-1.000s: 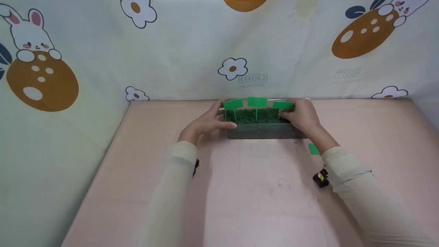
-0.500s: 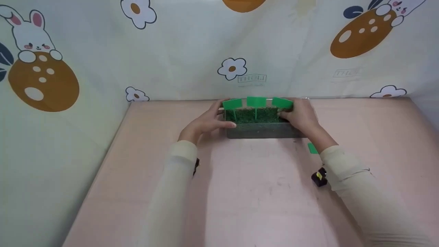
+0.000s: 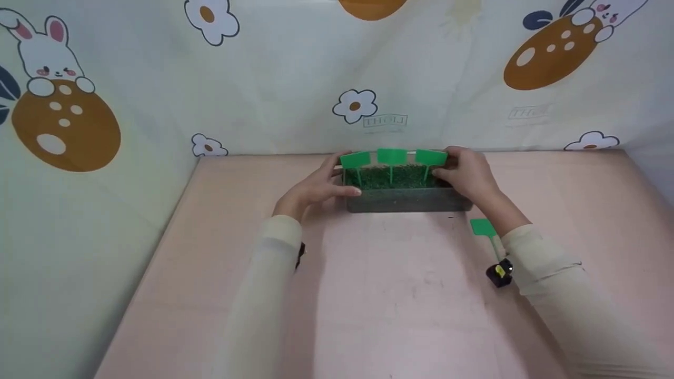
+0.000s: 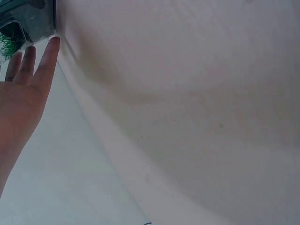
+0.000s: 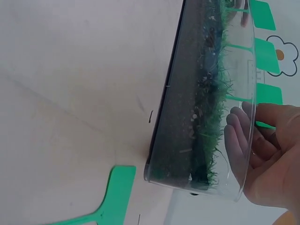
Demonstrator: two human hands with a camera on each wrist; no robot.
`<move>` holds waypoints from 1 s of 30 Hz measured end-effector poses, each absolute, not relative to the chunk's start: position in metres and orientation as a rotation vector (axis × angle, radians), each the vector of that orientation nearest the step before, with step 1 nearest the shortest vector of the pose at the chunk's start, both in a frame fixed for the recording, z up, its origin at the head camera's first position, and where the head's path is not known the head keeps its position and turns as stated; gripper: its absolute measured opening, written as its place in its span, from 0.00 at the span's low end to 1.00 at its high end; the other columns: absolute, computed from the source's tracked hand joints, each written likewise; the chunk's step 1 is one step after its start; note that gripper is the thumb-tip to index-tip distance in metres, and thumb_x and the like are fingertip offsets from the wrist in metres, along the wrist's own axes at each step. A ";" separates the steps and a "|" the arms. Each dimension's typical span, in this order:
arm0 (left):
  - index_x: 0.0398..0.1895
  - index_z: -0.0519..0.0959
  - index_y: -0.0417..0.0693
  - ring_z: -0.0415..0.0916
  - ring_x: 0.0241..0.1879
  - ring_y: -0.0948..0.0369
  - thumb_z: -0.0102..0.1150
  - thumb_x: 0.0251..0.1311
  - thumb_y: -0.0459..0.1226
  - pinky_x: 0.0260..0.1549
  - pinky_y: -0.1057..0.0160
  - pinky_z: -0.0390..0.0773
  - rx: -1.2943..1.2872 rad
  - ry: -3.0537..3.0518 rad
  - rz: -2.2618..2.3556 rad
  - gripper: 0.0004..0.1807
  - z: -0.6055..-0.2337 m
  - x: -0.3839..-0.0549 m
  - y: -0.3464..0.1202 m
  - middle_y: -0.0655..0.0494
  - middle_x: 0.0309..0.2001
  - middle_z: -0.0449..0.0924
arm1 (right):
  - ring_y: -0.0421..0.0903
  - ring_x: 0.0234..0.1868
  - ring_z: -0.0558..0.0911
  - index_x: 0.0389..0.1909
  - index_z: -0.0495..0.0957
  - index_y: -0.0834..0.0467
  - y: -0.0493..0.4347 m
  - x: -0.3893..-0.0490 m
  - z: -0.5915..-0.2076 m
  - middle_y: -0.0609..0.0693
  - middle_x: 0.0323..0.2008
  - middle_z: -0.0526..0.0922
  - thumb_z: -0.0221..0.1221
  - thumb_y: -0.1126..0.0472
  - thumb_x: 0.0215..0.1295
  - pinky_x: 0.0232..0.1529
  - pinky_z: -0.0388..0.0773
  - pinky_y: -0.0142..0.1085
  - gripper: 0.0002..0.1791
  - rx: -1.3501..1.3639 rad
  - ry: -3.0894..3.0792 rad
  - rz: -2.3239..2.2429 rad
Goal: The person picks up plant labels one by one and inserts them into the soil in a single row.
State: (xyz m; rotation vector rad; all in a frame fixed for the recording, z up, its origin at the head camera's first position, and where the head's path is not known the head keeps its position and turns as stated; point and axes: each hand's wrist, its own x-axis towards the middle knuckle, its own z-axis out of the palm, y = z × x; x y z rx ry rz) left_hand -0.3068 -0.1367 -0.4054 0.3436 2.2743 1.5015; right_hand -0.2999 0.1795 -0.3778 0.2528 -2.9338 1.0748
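Note:
A clear plastic planter box (image 3: 409,200) of dark soil and green grass stands at the back of the table. In its grass stand three green plant labels: a left one (image 3: 355,159), a middle one (image 3: 392,156) and a right one (image 3: 430,157). My left hand (image 3: 316,185) holds the box's left end, thumb along the front and fingers at the end and back. My right hand (image 3: 470,171) is at the box's right end beside the right label, fingers loosely bent; in the right wrist view its fingertips (image 5: 236,119) show through the clear wall.
Another green plant label (image 3: 483,227) lies on the pink table (image 3: 368,295) below my right wrist. A black wrist camera (image 3: 499,272) partly overlaps its stem. A patterned curtain (image 3: 284,95) rises right behind the box.
My right hand has let go of the right plant label and shifted slightly right. That label now stands free in the grass. The label on the table shows more. The left hand stays.

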 end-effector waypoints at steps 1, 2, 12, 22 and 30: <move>0.76 0.47 0.73 0.49 0.78 0.52 0.73 0.54 0.44 0.76 0.44 0.53 0.336 2.272 1.501 0.53 -0.406 -0.307 -0.137 0.58 0.78 0.50 | 0.58 0.50 0.83 0.51 0.78 0.67 0.181 -0.299 -0.377 0.66 0.48 0.84 0.62 0.63 0.67 0.50 0.79 0.49 0.15 0.250 -2.932 1.081; 0.76 0.47 0.73 0.49 0.78 0.52 0.73 0.54 0.45 0.76 0.44 0.53 0.332 2.268 1.499 0.53 -0.406 -0.307 -0.137 0.58 0.78 0.50 | 0.58 0.50 0.83 0.50 0.78 0.67 0.182 -0.299 -0.376 0.66 0.48 0.84 0.62 0.63 0.67 0.50 0.79 0.49 0.14 0.243 -2.930 1.089; 0.77 0.48 0.68 0.50 0.78 0.52 0.71 0.57 0.42 0.77 0.45 0.50 0.383 2.305 1.473 0.51 -0.404 -0.307 -0.136 0.56 0.78 0.47 | 0.57 0.50 0.85 0.52 0.78 0.66 0.192 -0.295 -0.369 0.65 0.48 0.85 0.59 0.65 0.68 0.51 0.80 0.47 0.14 0.224 -2.921 1.112; 0.77 0.47 0.71 0.49 0.78 0.52 0.72 0.55 0.44 0.77 0.43 0.49 0.345 2.301 1.463 0.53 -0.404 -0.306 -0.137 0.56 0.79 0.48 | 0.54 0.49 0.85 0.51 0.80 0.62 0.200 -0.292 -0.366 0.62 0.47 0.86 0.59 0.64 0.68 0.37 0.75 0.23 0.12 0.198 -2.912 1.138; 0.77 0.47 0.72 0.50 0.78 0.53 0.73 0.54 0.44 0.77 0.43 0.49 0.330 2.295 1.481 0.53 -0.405 -0.306 -0.137 0.58 0.78 0.49 | 0.54 0.49 0.84 0.51 0.80 0.62 0.207 -0.288 -0.364 0.62 0.47 0.85 0.59 0.64 0.69 0.35 0.73 0.20 0.12 0.184 -2.905 1.135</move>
